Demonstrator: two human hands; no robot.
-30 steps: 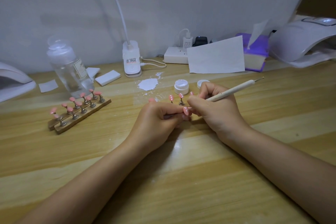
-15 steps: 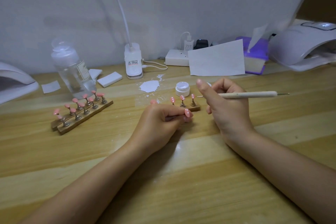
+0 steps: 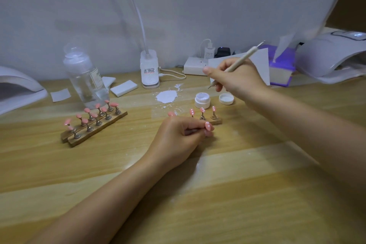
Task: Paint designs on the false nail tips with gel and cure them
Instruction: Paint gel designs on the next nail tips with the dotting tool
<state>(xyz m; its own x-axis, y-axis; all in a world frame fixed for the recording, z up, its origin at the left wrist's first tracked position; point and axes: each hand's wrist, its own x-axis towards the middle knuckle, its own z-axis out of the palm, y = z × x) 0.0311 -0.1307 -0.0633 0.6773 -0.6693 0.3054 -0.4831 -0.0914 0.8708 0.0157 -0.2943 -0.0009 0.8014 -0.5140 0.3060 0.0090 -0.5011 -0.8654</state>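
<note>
My left hand (image 3: 178, 136) rests on the table and pinches the small stand of a pink nail tip (image 3: 208, 125) that carries white dots. Behind it a short wooden holder (image 3: 216, 121) carries more dotted pink tips (image 3: 202, 110). My right hand (image 3: 235, 79) grips a beige dotting pen (image 3: 240, 61), lifted above the open white gel jar (image 3: 202, 100), the pen's lower point aimed down toward the jar. The jar's lid (image 3: 226, 98) lies to its right. Two wooden holders (image 3: 95, 128) at the left carry several plain pink tips (image 3: 89, 113).
A white gel smear (image 3: 166, 96) lies on the table. A clear bottle (image 3: 85, 77), a white lamp base (image 3: 149, 69), a power strip (image 3: 195, 66), a sheet of paper (image 3: 261, 65) and a purple box (image 3: 281, 69) stand behind. Curing lamps sit at the far right (image 3: 332, 53) and far left (image 3: 17, 87).
My right hand lifted the dotting pen away from the nail tip and swung it up and back over the gel jar. My left hand kept holding the dotted tip in place.
</note>
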